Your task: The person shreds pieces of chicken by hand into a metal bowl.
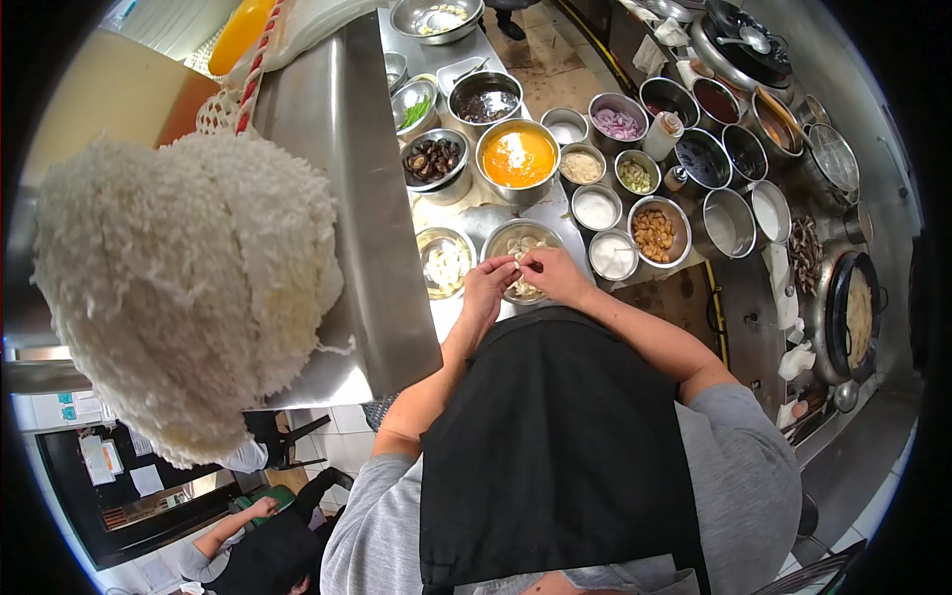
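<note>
Both of my hands meet over a steel bowl (493,241) of pale pieces on the metal counter. My left hand (488,288) pinches at the bowl's left side, and my right hand (553,275) pinches from the right, fingertips nearly touching. Something small and pale shows between the fingertips, too small to make out. Just left of this bowl is another steel bowl (446,264) with pale slices. Behind my hands stands a pot of orange liquid (518,156), with a bowl of dark brown pieces (434,159) to its left.
Several steel containers, including one of brown nuggets (654,234) and one of sliced purple onion (618,123), stand to the right. A large pan (859,315) is at far right. A shaggy white mop-like thing (188,288) hangs at left. Another person (273,545) is at lower left.
</note>
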The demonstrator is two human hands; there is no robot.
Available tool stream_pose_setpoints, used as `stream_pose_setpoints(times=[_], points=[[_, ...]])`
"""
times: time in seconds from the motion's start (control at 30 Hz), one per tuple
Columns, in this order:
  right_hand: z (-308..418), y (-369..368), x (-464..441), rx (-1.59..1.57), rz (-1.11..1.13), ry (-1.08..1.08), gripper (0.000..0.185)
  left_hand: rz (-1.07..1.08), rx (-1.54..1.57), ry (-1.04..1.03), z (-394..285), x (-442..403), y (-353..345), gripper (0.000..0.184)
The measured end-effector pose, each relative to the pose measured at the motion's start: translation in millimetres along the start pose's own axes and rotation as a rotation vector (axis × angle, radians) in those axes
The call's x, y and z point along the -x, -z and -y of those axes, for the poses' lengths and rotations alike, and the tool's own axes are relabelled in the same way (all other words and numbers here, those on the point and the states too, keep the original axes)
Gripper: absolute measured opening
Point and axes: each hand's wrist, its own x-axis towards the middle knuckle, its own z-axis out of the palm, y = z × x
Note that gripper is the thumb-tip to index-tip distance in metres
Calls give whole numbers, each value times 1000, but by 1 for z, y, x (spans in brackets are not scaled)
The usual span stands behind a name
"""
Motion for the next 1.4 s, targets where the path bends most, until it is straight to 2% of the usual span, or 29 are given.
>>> stream_pose_setpoints(times=[0.2, 0.3, 0.37, 0.47, 0.57, 0.8, 1.17, 1.2, 1.27, 1.4], points=[[-2, -1, -1, 73, -12, 50, 16, 19, -30, 23, 7, -3, 3, 17], [-3, -2, -1, 45, -12, 34, 16, 17, -30, 29, 5, 0, 0, 16], [-2, -2, 0, -77, -21, -71, 16, 15, -19, 34, 4, 0, 0, 18], [-3, -4, 1, -127, -25, -117, 17, 17, -26, 76, 0, 2, 0, 21], [-7, -5, -1, 21, -51, -3, 16, 23, -66, 52, -5, 7, -8, 24], [-5, -5, -1, -70, -14, -86, 15, 57, -89, 52, 5, 0, 3, 26], [-29, -4, -7, -57, -135, -122, 13, -14, -83, 61, 5, 2, 2, 27], [-26, -3, -6, -57, -135, -122, 13, -15, -83, 61, 6, 1, 5, 27], [-21, -1, -4, -54, 5, -171, 14, 18, -140, 63, 8, -2, 11, 28], [-38, -13, -5, -153, 10, -190, 15, 11, -166, 51, 4, 1, 7, 28]])
